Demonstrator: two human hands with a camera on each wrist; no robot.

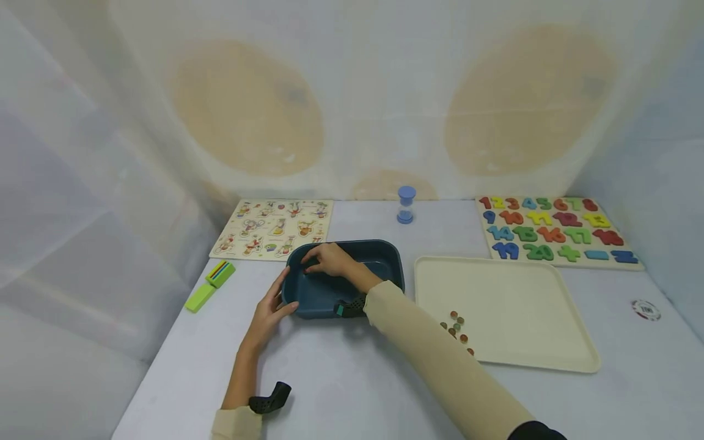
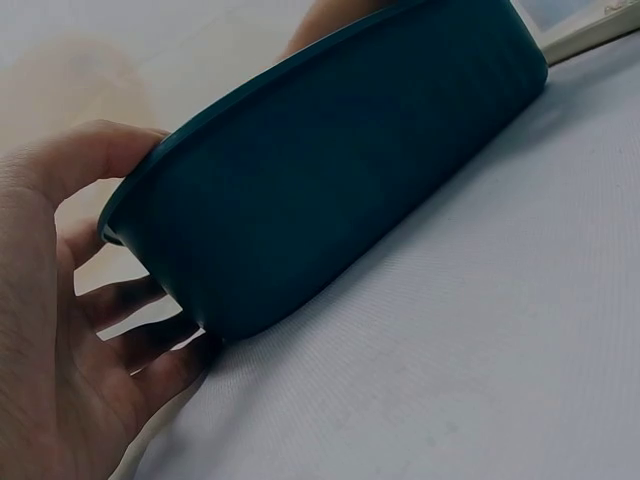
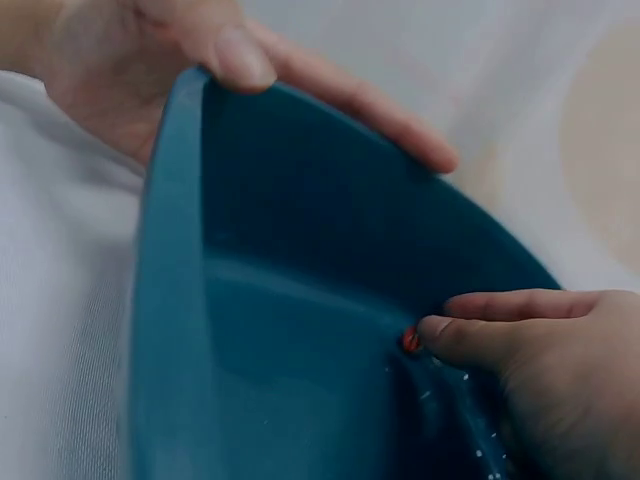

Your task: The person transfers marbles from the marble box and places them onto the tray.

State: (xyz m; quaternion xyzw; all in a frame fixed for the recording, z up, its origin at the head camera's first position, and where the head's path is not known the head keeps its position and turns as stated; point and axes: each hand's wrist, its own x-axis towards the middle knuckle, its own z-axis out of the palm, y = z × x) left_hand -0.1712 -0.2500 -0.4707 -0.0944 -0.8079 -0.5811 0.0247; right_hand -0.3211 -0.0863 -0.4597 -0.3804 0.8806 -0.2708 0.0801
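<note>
A dark blue plastic basin stands in the middle of the table. My left hand holds its left end, the thumb on the rim and the other fingers spread along the outer wall in the left wrist view. My right hand reaches inside, near the far left corner. In the right wrist view its thumb and forefinger pinch a small orange-red marble low against the wall. Small bright specks show on the basin floor beside that hand. Several brown and green marbles lie on the cream tray, partly behind my right sleeve.
Behind the basin lies a picture puzzle board, with a blue hourglass farther right. A number puzzle board lies behind the tray. At the left edge sits a green box with coloured sticks, its lid beside it.
</note>
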